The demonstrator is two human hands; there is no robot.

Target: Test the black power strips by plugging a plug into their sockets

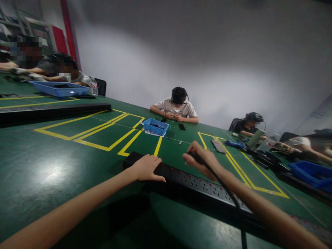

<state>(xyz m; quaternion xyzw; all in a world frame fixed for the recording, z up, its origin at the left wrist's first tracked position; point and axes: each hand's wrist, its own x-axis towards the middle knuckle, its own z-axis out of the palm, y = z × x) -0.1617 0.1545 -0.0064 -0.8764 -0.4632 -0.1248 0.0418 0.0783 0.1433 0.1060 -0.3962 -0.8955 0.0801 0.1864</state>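
Note:
A long black power strip (188, 178) with rows of sockets and small red lights runs across the green table in front of me. My left hand (147, 168) is laid over its left end, fingers across the top and thumb on the near side, gripping it. Above the strip, to the right, my right hand (201, 159) is closed around a black plug, mostly hidden by the fingers. From it a black cable (229, 192) trails along my forearm to the bottom edge. The plug is apart from the sockets.
Yellow tape lines (92, 141) mark the green table (64, 166). A small blue basket (156, 127) stands ahead, near a seated person (176, 107). A phone (218, 146) lies right of centre. More people, blue trays (311, 174) and another strip (54, 112) are at the sides.

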